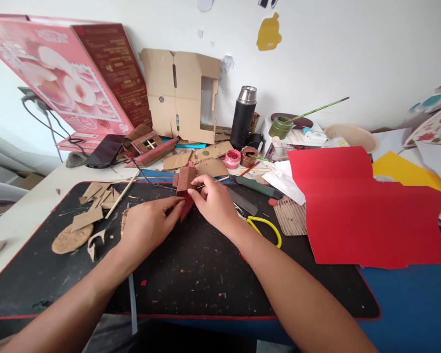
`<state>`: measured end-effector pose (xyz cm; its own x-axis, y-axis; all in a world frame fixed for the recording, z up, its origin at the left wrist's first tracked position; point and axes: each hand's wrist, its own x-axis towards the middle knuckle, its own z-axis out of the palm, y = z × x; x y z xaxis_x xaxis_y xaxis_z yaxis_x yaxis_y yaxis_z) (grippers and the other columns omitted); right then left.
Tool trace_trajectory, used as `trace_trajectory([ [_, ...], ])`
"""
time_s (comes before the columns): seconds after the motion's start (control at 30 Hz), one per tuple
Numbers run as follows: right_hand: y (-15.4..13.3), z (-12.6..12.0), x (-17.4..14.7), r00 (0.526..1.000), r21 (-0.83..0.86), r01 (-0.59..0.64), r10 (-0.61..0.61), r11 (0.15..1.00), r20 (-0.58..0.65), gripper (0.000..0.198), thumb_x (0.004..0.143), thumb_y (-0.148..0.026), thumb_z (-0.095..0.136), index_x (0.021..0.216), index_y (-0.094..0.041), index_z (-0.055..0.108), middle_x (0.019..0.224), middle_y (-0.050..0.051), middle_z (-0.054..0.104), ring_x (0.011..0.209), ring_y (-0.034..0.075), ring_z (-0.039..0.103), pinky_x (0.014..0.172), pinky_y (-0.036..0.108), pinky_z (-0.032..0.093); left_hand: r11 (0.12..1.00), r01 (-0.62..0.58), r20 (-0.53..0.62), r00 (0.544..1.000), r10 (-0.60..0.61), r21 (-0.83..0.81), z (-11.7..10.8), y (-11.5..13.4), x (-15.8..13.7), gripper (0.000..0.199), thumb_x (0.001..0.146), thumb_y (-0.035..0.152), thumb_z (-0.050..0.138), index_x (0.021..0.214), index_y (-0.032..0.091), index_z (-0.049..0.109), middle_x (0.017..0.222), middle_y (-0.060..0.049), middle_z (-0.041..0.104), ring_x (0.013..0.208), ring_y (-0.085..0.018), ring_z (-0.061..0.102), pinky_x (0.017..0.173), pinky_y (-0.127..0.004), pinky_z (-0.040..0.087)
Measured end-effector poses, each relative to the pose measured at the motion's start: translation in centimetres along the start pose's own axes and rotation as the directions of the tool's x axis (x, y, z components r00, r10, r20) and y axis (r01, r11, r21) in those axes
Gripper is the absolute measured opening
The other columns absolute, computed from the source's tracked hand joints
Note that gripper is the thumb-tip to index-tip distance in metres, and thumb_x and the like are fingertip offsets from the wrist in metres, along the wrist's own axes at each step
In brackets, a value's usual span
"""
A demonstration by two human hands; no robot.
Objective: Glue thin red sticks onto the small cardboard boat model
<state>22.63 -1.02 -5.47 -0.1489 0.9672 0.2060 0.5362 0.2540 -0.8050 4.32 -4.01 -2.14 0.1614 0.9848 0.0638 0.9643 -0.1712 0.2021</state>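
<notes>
A small reddish-brown cardboard model boat (186, 180), with a boxy cabin on a red hull, is held between my two hands above the black mat. My left hand (150, 220) pinches its near end with thumb and forefinger. On the other side, my right hand (213, 200) has thumb and fingertips closed on the boat's right edge. Part of the hull is hidden behind the fingers. A second model boat (147, 147), with a cross-barred window in its cabin, rests farther back on the left.
Cardboard scraps (95, 196) and a round cardboard disc (72, 239) lie left. Yellow-handled scissors (266, 228), a green cutter (257, 186) and red card (367, 220) are right. Behind stand paint jars (232, 159), a black flask (244, 120) and a pink box (66, 73).
</notes>
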Motion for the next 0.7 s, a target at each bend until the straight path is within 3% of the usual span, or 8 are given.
trace_trajectory([
  [0.27,0.02,-0.04,-0.02,1.0,-0.002,-0.007,0.007,1.0,0.008,0.017,0.103,-0.03,0.068,0.119,-0.025,0.065,0.072,-0.005,0.069,0.071,0.02,0.069,0.072,0.031,0.045,0.999,0.001,0.074,0.997,-0.003,0.034,-0.27,0.73,0.2,0.039,0.105,0.05,0.053,0.127,0.037,0.083,0.107,-0.005,0.088,0.093,-0.036,0.083,0.066,-0.035,0.049],
  [0.7,0.07,-0.05,0.0,1.0,0.016,0.009,-0.009,1.0,-0.005,0.017,0.103,-0.029,0.068,0.118,-0.024,0.065,0.071,-0.005,0.068,0.071,0.02,0.067,0.073,0.031,0.043,0.999,-0.037,-0.013,0.999,0.037,0.001,-0.11,0.16,-0.02,0.039,0.104,0.046,0.052,0.123,0.034,0.084,0.107,-0.005,0.088,0.093,-0.034,0.083,0.068,-0.035,0.05],
])
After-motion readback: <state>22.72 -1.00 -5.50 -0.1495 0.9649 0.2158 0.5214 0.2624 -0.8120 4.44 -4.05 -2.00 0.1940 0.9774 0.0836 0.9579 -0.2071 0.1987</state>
